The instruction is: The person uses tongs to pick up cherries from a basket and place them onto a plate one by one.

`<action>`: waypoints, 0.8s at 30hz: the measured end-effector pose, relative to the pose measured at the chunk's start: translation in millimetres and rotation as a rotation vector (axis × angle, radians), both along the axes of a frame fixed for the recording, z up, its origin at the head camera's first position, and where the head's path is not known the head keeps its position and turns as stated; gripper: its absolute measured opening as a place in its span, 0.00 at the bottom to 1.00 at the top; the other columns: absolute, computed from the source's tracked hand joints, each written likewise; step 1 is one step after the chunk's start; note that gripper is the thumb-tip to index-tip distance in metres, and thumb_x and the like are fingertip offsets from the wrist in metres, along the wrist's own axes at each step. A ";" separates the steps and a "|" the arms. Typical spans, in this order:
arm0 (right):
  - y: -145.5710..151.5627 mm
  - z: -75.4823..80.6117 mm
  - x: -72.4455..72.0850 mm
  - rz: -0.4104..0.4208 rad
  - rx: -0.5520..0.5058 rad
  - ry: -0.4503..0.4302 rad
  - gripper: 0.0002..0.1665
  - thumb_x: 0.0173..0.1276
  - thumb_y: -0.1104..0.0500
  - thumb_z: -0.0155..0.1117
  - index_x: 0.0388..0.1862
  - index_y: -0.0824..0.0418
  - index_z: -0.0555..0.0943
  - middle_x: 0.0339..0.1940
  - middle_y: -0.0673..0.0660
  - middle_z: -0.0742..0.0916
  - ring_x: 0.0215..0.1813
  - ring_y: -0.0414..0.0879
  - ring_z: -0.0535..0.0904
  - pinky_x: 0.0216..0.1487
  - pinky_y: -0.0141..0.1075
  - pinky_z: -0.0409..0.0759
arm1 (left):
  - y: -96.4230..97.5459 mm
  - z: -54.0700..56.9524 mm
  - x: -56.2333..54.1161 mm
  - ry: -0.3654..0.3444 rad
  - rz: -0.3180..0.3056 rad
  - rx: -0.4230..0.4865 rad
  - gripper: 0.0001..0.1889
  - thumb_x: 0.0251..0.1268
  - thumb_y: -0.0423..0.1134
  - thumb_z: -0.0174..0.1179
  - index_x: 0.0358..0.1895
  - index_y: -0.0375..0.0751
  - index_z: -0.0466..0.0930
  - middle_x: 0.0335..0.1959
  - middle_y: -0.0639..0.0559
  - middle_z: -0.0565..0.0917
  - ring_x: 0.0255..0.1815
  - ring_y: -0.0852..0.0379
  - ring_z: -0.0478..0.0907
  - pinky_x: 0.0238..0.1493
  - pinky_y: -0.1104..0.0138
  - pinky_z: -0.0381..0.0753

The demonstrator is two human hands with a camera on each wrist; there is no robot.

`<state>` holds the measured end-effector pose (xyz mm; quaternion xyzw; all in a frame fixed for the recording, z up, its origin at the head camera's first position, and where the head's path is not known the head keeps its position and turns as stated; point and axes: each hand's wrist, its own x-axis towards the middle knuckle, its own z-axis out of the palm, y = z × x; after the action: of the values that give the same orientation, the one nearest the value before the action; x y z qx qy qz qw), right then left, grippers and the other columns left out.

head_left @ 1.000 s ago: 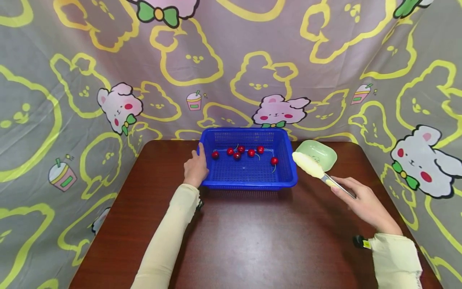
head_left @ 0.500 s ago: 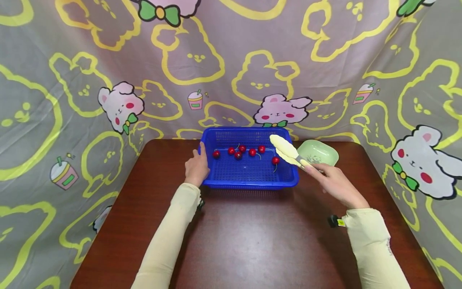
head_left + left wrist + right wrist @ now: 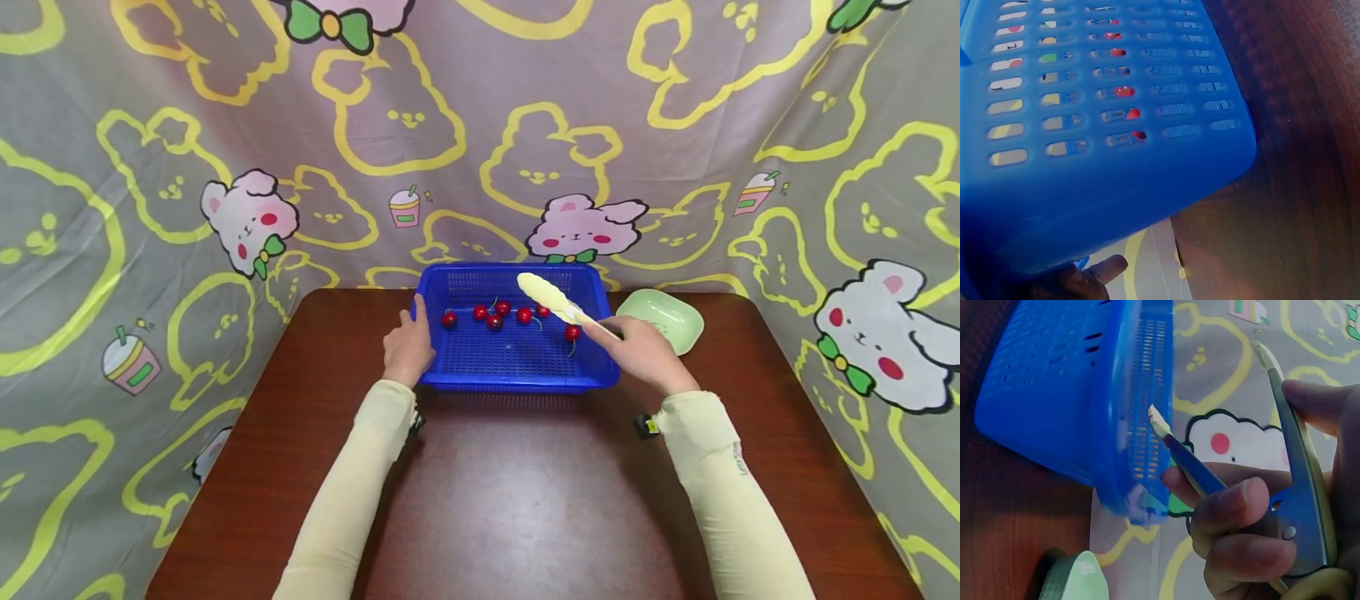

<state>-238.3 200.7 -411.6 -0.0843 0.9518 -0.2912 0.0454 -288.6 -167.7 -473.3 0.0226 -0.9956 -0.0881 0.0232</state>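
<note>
A blue plastic basket (image 3: 517, 384) stands toward the back of the table, with several red cherries (image 3: 495, 322) on its floor. At its left side my left hand (image 3: 407, 350) holds the rim, index finger stretched along it; its fingertips (image 3: 1110, 269) show past the basket wall in the left wrist view. My right hand (image 3: 640, 348) grips tongs (image 3: 546, 293) with pale yellow tips, which overlap the basket's right part and hide some of a cherry. In the right wrist view the two arms of the tongs (image 3: 1297, 469) are spread apart, nothing between them.
Right of the basket sits a light green dish (image 3: 684, 321), close behind my right hand. The brown wooden table (image 3: 517, 500) ends at the back against a grey curtain (image 3: 480, 83) with yellow cartoon outlines, which also hangs along both sides.
My right hand has brought the tongs leftward, from in front of the green dish to over the basket. My left hand has stayed on the basket rim, and the cherries lie as before.
</note>
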 end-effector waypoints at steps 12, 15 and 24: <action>-31.7 -15.0 -21.3 -0.039 0.237 0.103 0.42 0.74 0.31 0.54 0.60 0.67 0.83 0.51 0.68 0.88 0.51 0.64 0.85 0.45 0.61 0.79 | 0.9 1.2 0.7 -0.011 0.005 -0.016 0.56 0.61 0.38 0.71 0.85 0.39 0.41 0.71 0.27 0.69 0.33 0.37 0.83 0.39 0.47 0.84; -36.2 -19.7 -24.5 -0.032 0.269 0.111 0.42 0.74 0.31 0.55 0.62 0.68 0.83 0.52 0.69 0.87 0.52 0.65 0.84 0.47 0.61 0.80 | 0.6 0.7 0.6 -0.001 0.002 -0.020 0.56 0.61 0.38 0.72 0.85 0.39 0.41 0.70 0.27 0.69 0.33 0.37 0.84 0.39 0.47 0.84; -46.2 -32.0 -32.1 -0.025 0.328 0.146 0.41 0.71 0.32 0.60 0.59 0.67 0.84 0.48 0.68 0.87 0.47 0.63 0.84 0.42 0.59 0.80 | 1.2 -0.9 1.2 0.012 -0.004 -0.016 0.56 0.61 0.38 0.72 0.85 0.39 0.42 0.69 0.27 0.70 0.31 0.38 0.82 0.37 0.47 0.84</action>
<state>-270.3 154.5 -443.6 -0.0850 0.9883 -0.1259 -0.0145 -287.4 -166.5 -474.2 0.0201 -0.9961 -0.0804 0.0291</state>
